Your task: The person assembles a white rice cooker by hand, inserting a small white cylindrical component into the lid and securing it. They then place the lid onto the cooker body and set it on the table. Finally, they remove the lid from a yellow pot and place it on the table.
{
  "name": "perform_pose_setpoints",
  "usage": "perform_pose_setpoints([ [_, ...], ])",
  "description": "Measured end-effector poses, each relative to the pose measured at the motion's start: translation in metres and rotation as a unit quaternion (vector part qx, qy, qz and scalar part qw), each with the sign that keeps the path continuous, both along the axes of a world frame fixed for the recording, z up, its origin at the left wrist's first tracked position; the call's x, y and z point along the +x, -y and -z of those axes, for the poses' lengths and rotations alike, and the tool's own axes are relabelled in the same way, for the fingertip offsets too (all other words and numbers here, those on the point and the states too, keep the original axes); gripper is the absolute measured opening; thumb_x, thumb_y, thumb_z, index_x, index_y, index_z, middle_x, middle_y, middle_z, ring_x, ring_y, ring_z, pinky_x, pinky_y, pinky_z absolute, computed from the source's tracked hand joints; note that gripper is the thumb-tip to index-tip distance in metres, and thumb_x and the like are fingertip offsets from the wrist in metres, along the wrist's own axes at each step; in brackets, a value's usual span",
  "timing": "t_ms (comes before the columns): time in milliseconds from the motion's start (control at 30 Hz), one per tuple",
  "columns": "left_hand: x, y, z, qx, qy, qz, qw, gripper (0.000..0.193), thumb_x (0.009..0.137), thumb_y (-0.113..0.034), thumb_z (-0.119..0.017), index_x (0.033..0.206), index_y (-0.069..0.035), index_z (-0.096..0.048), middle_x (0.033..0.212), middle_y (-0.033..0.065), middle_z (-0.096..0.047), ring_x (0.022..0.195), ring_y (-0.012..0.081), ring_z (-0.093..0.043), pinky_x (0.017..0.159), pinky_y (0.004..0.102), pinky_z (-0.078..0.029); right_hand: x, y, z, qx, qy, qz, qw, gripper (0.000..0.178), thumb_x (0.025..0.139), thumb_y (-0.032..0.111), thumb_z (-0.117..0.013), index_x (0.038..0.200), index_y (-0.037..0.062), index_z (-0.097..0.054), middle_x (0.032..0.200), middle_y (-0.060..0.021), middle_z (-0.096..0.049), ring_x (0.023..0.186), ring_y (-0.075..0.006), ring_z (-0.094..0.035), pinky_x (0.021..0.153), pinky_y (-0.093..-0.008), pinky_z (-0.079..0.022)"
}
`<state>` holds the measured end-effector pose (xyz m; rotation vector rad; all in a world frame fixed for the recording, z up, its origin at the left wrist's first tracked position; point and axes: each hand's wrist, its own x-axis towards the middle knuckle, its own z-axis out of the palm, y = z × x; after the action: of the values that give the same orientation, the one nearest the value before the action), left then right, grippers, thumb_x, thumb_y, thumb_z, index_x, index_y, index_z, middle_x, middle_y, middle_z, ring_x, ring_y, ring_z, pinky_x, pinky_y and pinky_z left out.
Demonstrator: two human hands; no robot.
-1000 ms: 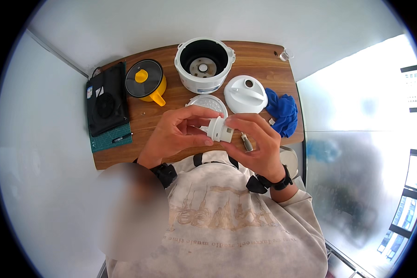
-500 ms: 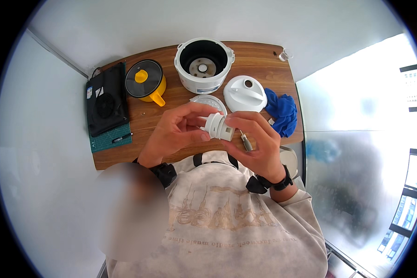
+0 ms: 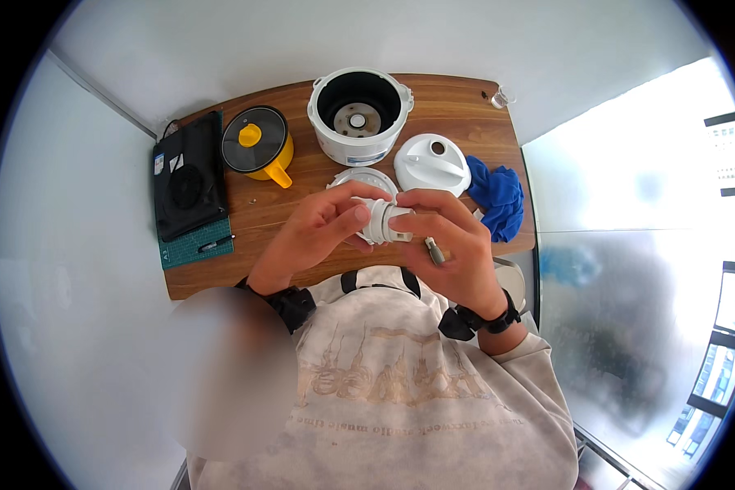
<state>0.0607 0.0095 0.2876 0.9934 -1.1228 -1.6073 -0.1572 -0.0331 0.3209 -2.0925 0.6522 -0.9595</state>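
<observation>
Between my two hands, above the near edge of the table, is a white, round, stepped plastic steam valve point(image 3: 377, 220). My left hand point(image 3: 314, 233) is closed on its wider left end, with the thumb pressed on top. The fingers of my right hand point(image 3: 456, 243) pinch its narrower right end. Just beyond the valve lies a white round inner lid point(image 3: 363, 176), partly covered by my left hand. A white rice cooker lid point(image 3: 433, 167) with a round hole rests to its right. A screwdriver point(image 3: 435, 251) with a grey handle lies behind my right hand, partly hidden.
An uncovered white rice cooker body point(image 3: 358, 151) stands at the back. Left of it is a yellow pot point(image 3: 279, 171) with a glass lid. A black flat case point(image 3: 189, 175) lies on a green cutting mat point(image 3: 194, 245) with a pen point(image 3: 216, 243). At right are a blue cloth point(image 3: 498, 200) and a small clear glass point(image 3: 500, 99).
The valve has turned in my hands. My left thumb has moved from its lower side to its top, and my right fingers have shifted over its narrow end.
</observation>
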Motion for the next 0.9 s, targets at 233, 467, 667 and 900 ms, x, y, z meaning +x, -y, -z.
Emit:
perform_pose_setpoints([
  [233, -0.0028, 0.0014, -0.0010, 0.021, -0.009, 0.007, 1.000, 0.037, 0.105, -0.031, -0.050, 0.127, -0.002, -0.057, 0.107, 0.0110, -0.067, 0.089, 0.0147, -0.069, 0.077, 0.0275, -0.060, -0.0050, 0.0012, 0.0031, 0.034, 0.013, -0.014, 0.999, 0.031, 0.076, -0.005, -0.076, 0.104, 0.0057, -0.069, 0.117, -0.0091, -0.064, 0.097, -0.0236, -0.069, 0.081, -0.0321, -0.059],
  [467, -0.0048, 0.0029, -0.0008, 0.032, -0.014, 0.012, 0.999, 0.038, 0.105, -0.034, -0.050, 0.124, -0.002, -0.059, 0.104, 0.0109, -0.067, 0.089, 0.0152, -0.070, 0.076, 0.0272, -0.061, -0.0006, 0.0001, 0.0038, 0.096, 0.044, -0.004, 0.994, 0.041, 0.076, -0.005, -0.076, 0.114, 0.0033, -0.063, 0.117, -0.0103, -0.065, 0.103, -0.0228, -0.068, 0.090, -0.0338, -0.059],
  [667, -0.0034, 0.0028, 0.0046, 0.034, -0.009, 0.017, 0.999, 0.039, 0.105, -0.035, -0.050, 0.123, -0.001, -0.059, 0.100, 0.0112, -0.068, 0.087, 0.0163, -0.071, 0.075, 0.0272, -0.061, -0.0026, 0.0019, -0.0003, 0.044, 0.016, -0.006, 0.999, 0.036, 0.075, -0.003, -0.077, 0.108, 0.0034, -0.067, 0.116, -0.0096, -0.066, 0.097, -0.0225, -0.069, 0.084, -0.0319, -0.058],
  [900, -0.0033, 0.0027, 0.0063, 0.039, -0.012, 0.022, 0.999, 0.039, 0.105, -0.034, -0.049, 0.123, -0.001, -0.059, 0.100, 0.0120, -0.068, 0.086, 0.0171, -0.071, 0.074, 0.0273, -0.061, -0.0024, 0.0024, 0.0015, 0.030, 0.013, -0.001, 0.999, 0.033, 0.074, -0.002, -0.078, 0.105, 0.0048, -0.068, 0.116, -0.0090, -0.066, 0.096, -0.0236, -0.069, 0.082, -0.0323, -0.057],
])
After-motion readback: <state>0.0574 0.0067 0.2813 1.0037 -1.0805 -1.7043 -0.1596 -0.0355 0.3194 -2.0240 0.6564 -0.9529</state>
